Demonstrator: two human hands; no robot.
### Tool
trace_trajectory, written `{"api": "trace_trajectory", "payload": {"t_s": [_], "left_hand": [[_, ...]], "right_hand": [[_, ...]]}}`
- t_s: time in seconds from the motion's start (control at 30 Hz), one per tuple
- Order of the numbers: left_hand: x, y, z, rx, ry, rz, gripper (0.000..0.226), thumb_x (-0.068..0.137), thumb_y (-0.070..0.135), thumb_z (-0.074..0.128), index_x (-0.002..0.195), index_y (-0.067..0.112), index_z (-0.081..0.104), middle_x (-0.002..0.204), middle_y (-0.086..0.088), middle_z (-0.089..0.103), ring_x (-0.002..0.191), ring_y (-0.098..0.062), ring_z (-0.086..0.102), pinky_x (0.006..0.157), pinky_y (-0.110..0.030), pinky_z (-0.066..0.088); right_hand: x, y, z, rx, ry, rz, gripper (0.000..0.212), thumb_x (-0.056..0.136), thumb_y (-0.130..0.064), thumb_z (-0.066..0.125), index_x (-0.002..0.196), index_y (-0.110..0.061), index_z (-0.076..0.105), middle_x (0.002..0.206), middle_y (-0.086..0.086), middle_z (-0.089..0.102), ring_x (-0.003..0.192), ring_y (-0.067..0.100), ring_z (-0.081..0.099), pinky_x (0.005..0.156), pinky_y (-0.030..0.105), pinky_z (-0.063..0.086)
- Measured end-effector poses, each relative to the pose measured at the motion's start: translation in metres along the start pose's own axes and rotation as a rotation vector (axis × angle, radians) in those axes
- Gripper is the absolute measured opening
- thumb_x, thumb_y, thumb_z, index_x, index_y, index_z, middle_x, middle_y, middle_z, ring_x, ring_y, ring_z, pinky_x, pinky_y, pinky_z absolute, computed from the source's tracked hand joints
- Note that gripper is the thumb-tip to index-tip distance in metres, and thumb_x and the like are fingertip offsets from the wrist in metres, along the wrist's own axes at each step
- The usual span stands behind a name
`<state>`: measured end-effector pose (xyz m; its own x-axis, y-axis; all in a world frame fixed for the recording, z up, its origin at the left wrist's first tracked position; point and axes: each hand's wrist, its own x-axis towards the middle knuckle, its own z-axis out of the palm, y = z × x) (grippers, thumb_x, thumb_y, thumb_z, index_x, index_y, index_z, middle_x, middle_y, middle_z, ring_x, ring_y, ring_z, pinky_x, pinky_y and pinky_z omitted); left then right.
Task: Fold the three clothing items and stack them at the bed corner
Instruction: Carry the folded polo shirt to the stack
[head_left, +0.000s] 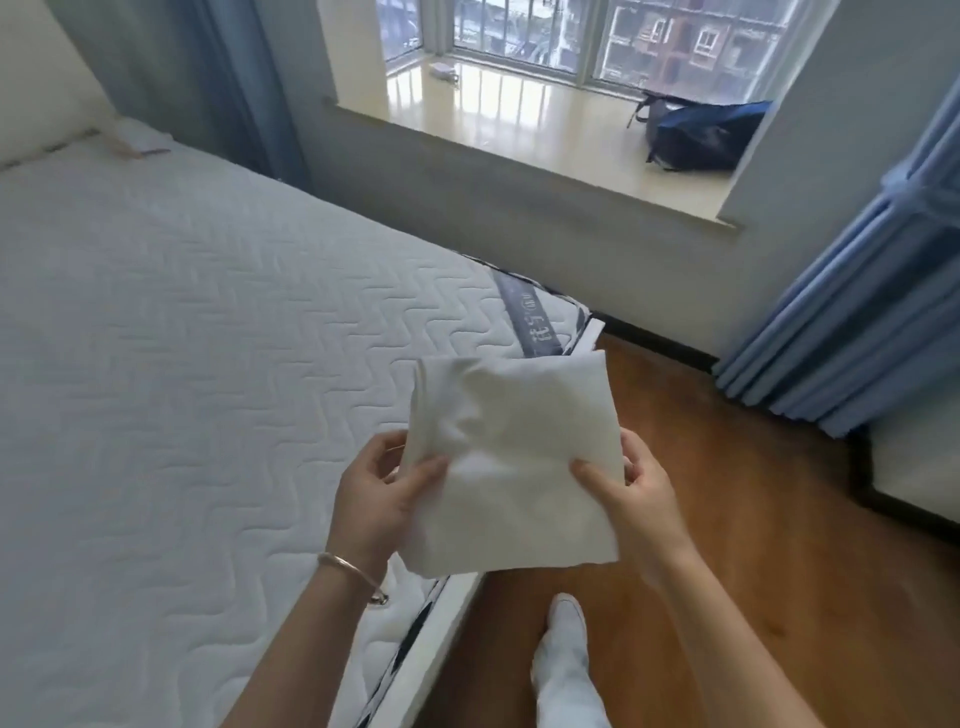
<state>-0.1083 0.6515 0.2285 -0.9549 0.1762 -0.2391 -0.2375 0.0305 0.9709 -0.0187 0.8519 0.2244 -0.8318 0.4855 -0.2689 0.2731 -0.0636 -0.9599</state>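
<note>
Left grip (382, 493) and right grip (631, 486) each pinching folded white garment (511, 467); dark blue bag (706, 135) on windowsill (519, 119)

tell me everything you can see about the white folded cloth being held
The white cloth is folded into a rough rectangle, soft plain fabric with light creases and layered edges at its upper left. It is held in the air over the mattress edge near the corner. The left hand pinches its left side and the right hand its right side, thumbs on top.
</note>
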Motion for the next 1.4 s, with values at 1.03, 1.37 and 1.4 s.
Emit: {"api": "trace_trajectory", "payload": {"t_s": [1.03,1.37,1.4], "left_hand": [[0.401,0.108,0.536,-0.087,-0.203,0.001,0.027,0.073,0.004,0.073,0.096,0.013,0.062,0.093,-0.008,0.069,0.080,-0.021,0.064,0.074,-0.033,0.050],[0.593,0.178,0.601,-0.206,-0.044,-0.016,0.024,0.076,0.006,0.070,0.097,0.015,0.062,0.090,-0.002,0.072,0.082,-0.024,0.067,0.077,-0.041,0.053],[0.609,0.183,0.604,-0.214,-0.017,-0.011,0.025,0.076,0.006,0.071,0.098,0.014,0.062,0.090,-0.002,0.072,0.081,-0.024,0.067,0.076,-0.041,0.054]], "right_hand": [[0.506,-0.135,-0.380,0.061,0.233,-0.078,0.042,0.079,-0.019,0.071,0.116,-0.029,0.051,0.098,0.001,0.068,0.086,0.018,0.068,0.077,0.039,0.057],[0.745,-0.226,-0.379,0.063,0.050,-0.093,0.046,0.077,-0.018,0.074,0.118,-0.024,0.056,0.101,0.006,0.070,0.086,0.023,0.069,0.079,0.044,0.056],[0.767,-0.234,-0.376,0.042,0.032,-0.098,0.046,0.076,-0.018,0.074,0.118,-0.025,0.056,0.101,0.004,0.070,0.085,0.021,0.070,0.078,0.043,0.057]]}}
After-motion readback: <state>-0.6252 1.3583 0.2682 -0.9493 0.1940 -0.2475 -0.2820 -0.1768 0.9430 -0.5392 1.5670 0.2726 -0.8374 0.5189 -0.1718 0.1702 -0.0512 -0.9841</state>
